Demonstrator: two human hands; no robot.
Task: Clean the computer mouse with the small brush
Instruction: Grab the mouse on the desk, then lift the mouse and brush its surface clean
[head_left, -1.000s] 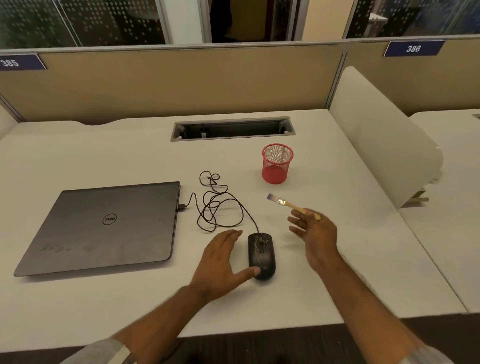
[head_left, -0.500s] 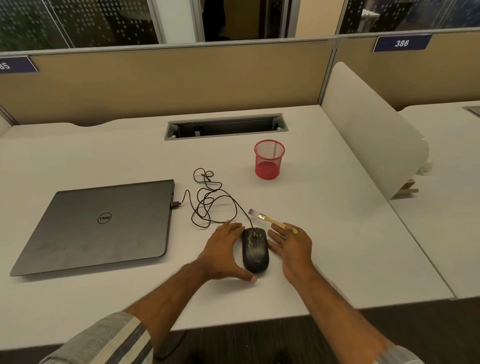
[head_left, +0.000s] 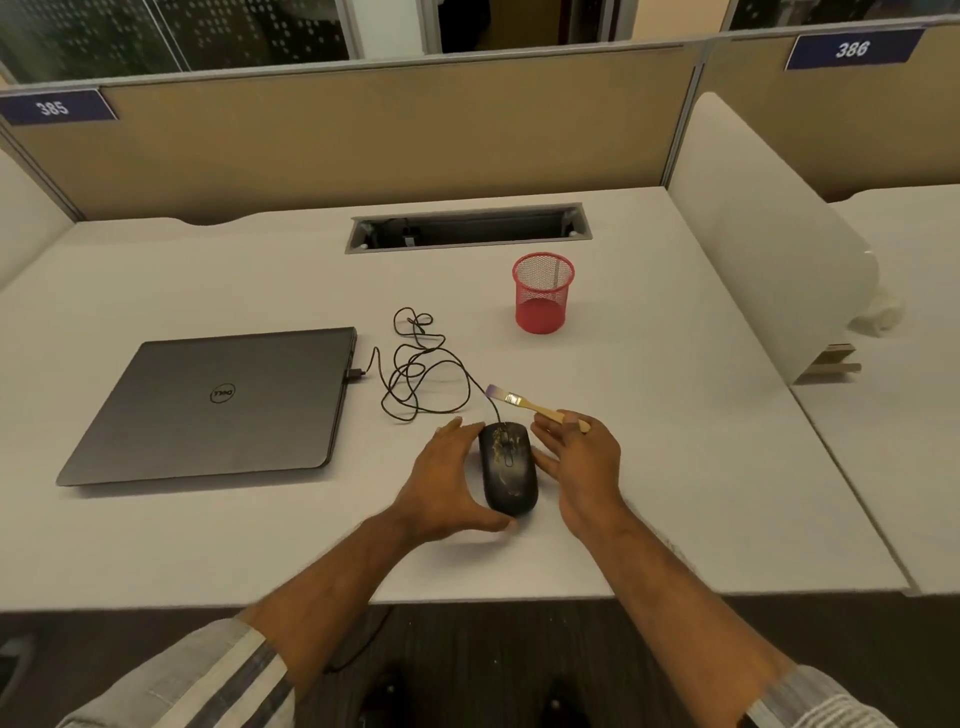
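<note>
A black computer mouse (head_left: 508, 470) with yellowish dirt on its top lies on the white desk (head_left: 675, 467). Its cable (head_left: 415, 374) runs in loops to the laptop. My left hand (head_left: 447, 486) cups the mouse's left side, with the thumb curled round its rear end. My right hand (head_left: 582, 462) rests just right of the mouse with the fingers stretched out. The small brush (head_left: 524, 404), with a wooden handle and purple-tipped bristles, is held across those fingers. Its bristles point up-left, hovering beyond the mouse's front.
A shut grey laptop (head_left: 218, 400) lies to the left. A red mesh pen cup (head_left: 543, 293) stands behind the mouse. A cable slot (head_left: 467, 228) is cut into the desk at the back. A white divider panel (head_left: 753, 234) borders the right side, and the desk's front edge is near my forearms.
My left hand has closed in around the mouse. My right hand has come down and left with the brush, from raised above the desk to beside the mouse.
</note>
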